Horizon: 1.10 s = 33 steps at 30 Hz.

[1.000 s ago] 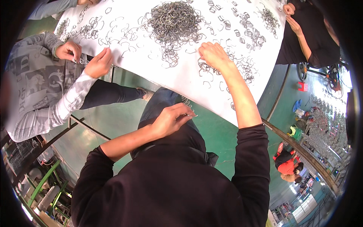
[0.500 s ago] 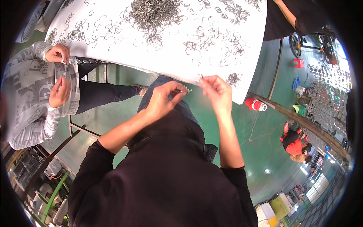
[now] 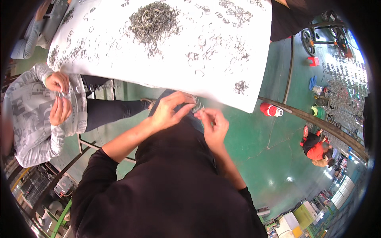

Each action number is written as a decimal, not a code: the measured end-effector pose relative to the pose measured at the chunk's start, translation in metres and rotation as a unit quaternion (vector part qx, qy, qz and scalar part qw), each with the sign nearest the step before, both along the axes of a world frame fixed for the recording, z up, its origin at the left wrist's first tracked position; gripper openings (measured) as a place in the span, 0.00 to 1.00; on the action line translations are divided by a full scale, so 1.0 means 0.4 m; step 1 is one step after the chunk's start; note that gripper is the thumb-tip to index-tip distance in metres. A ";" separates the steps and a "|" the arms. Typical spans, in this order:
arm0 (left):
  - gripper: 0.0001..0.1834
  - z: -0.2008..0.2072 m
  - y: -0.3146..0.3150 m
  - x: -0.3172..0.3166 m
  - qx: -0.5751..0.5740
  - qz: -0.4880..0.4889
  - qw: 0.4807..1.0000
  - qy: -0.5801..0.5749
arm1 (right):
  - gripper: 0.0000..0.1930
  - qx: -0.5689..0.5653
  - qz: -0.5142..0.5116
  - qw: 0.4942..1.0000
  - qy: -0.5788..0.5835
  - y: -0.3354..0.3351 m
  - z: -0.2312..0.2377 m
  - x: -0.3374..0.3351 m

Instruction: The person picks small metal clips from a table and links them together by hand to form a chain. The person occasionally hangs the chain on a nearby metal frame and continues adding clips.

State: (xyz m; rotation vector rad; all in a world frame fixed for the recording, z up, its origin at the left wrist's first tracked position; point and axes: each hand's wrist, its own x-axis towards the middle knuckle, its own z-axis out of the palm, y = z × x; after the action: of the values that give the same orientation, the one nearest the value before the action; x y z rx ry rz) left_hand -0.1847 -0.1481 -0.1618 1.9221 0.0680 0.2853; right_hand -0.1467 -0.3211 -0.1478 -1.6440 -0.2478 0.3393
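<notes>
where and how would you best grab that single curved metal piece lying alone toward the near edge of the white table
I'd pinch the metal piece by one side of its thin curve, coming from above and the near edge of the white table: it looks flat and low, and lies apart from the big pile. Its exact bend is too small to tell.

The view looks steeply down from the wearer's head, at close range over the dark top (image 3: 170, 190) filling six o'clock. It faces forward, with the white bench (image 3: 178, 73) farther off at twelve and the left hand (image 3: 170, 110) and right hand (image 3: 214, 126) either side of centre. The fisheye lens (its black surround closes in at three and nine) reaches wide, to the green floor (image 3: 274, 166) at four.
</notes>
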 end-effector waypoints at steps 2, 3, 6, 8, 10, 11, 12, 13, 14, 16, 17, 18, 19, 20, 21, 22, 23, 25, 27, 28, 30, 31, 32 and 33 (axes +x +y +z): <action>0.07 -0.029 0.059 0.075 0.032 0.016 0.999 0.020 | 0.02 -0.011 -0.002 1.000 -0.028 -0.007 -0.007 0.003; 0.07 -0.054 0.094 0.142 0.052 0.035 0.998 0.007 | 0.02 -0.016 -0.005 0.999 -0.041 -0.012 -0.008 0.003; 0.06 -0.126 0.203 0.390 0.154 0.066 0.986 -0.013 | 0.04 -0.052 -0.004 0.992 -0.119 -0.022 -0.013 0.012; 0.09 -0.159 0.259 0.550 0.192 0.076 0.978 -0.026 | 0.07 -0.058 -0.011 0.990 -0.132 -0.024 -0.015 0.016; 0.18 -0.190 0.278 0.678 0.289 0.154 0.942 0.071 | 0.08 -0.077 -0.016 0.986 -0.149 -0.023 -0.016 0.020; 0.21 -0.201 0.277 0.732 0.322 0.197 0.919 0.111 | 0.08 -0.075 -0.021 0.986 -0.148 -0.021 -0.017 0.021; 0.25 -0.210 0.275 0.778 0.353 0.239 0.892 0.151 | 0.09 -0.073 -0.027 0.986 -0.145 -0.019 -0.017 0.022; 0.26 -0.216 0.272 0.816 0.366 0.260 0.875 0.179 | 0.09 -0.072 -0.032 0.987 -0.142 -0.018 -0.015 0.021; 0.28 -0.219 0.265 0.846 0.379 0.280 0.857 0.206 | 0.09 -0.076 -0.035 0.988 -0.133 -0.015 -0.015 0.022; 0.29 -0.221 0.257 0.871 0.330 0.275 0.862 0.269 | 0.09 -0.087 -0.041 0.989 -0.114 -0.013 -0.009 0.018; 0.28 -0.214 0.269 0.879 0.266 0.249 0.881 0.302 | 0.08 -0.084 -0.041 0.988 -0.120 -0.011 -0.008 0.018; 0.27 -0.206 0.278 0.876 0.205 0.229 0.892 0.332 | 0.07 -0.080 -0.040 0.988 -0.126 -0.009 -0.007 0.018; 0.23 -0.200 0.278 0.862 0.180 0.241 0.904 0.305 | 0.07 -0.083 -0.039 0.988 -0.123 -0.006 -0.006 0.017; 0.21 -0.190 0.281 0.841 0.160 0.222 0.923 0.271 | 0.07 -0.084 -0.038 0.988 -0.127 -0.005 -0.006 0.017; 0.20 -0.178 0.284 0.812 0.140 0.206 0.939 0.236 | 0.07 -0.091 -0.037 0.988 -0.122 -0.002 -0.007 0.015; 0.18 -0.162 0.286 0.777 0.120 0.191 0.953 0.201 | 0.07 -0.093 -0.037 0.987 -0.124 -0.001 -0.007 0.014; 0.15 -0.145 0.282 0.730 0.098 0.155 0.967 0.177 | 0.07 -0.090 -0.039 0.987 -0.127 0.001 -0.008 0.013; 0.15 -0.109 0.256 0.609 0.055 0.082 0.980 0.175 | 0.07 -0.085 -0.043 0.986 -0.134 0.002 -0.010 0.010; 0.13 -0.070 0.199 0.461 0.032 0.051 0.985 0.162 | 0.06 -0.084 -0.028 0.991 -0.105 0.000 -0.010 0.007; 0.12 -0.045 0.171 0.386 0.046 0.029 0.984 0.172 | 0.05 -0.088 -0.019 0.992 -0.084 -0.002 -0.009 0.005; 0.06 0.008 0.103 0.251 -0.041 -0.012 0.983 0.180 | 0.04 -0.082 -0.009 0.994 -0.072 -0.003 -0.006 0.001; 0.04 0.032 0.073 0.196 -0.061 -0.024 0.977 0.202 | 0.04 -0.069 -0.007 0.995 -0.070 -0.002 -0.007 0.000; 0.05 0.055 0.048 0.146 -0.087 -0.029 0.974 0.205 | 0.04 -0.075 -0.003 0.995 -0.069 -0.001 -0.006 -0.001; 0.06 0.070 0.026 0.110 -0.119 -0.024 0.965 0.233 | 0.03 -0.071 -0.003 0.995 -0.071 0.001 -0.006 -0.002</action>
State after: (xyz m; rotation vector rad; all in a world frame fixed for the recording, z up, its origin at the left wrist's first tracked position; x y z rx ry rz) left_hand -0.1406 -0.1378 -0.1340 1.7129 0.3523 -0.2066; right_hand -0.1476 -0.3205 -0.1504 -1.8117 -0.3310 0.2397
